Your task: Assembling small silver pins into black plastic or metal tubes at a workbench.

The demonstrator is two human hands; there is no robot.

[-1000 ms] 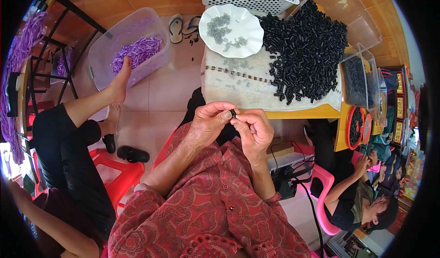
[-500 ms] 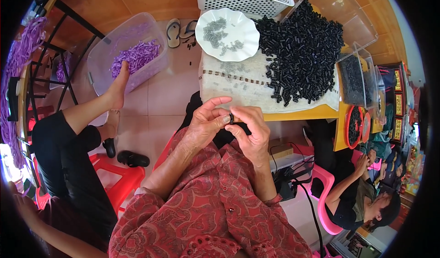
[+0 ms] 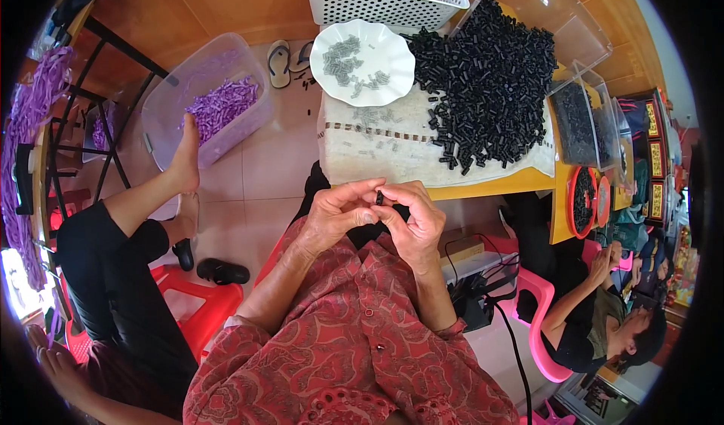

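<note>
In front of my chest both hands meet around a small black cylindrical piece (image 3: 379, 197). My right hand (image 3: 413, 217) pinches it between thumb and index finger. From the other side the curved fingers of my left hand (image 3: 335, 212) close in on it; its thumb sits just below the piece. Beyond my hands, a cloth-covered table bears a large heap of similar black pieces (image 3: 494, 85). Left of the heap stands a white scalloped plate (image 3: 396, 59) with small clear pieces (image 3: 343, 59). More clear pieces lie scattered on the white cloth (image 3: 369, 165).
A white perforated basket (image 3: 369, 10) of black pieces stands behind the plate. Clear boxes (image 3: 577, 127) and a red round tray (image 3: 582, 202) line the right. On the floor, a clear tub (image 3: 162, 116) holds purple pieces. People sit at left and right; a red stool (image 3: 200, 304) is beside me.
My left thumb has slid down off the black piece, and the left index finger has curled in toward it. My right hand stays pinched. The view has shifted slightly.
</note>
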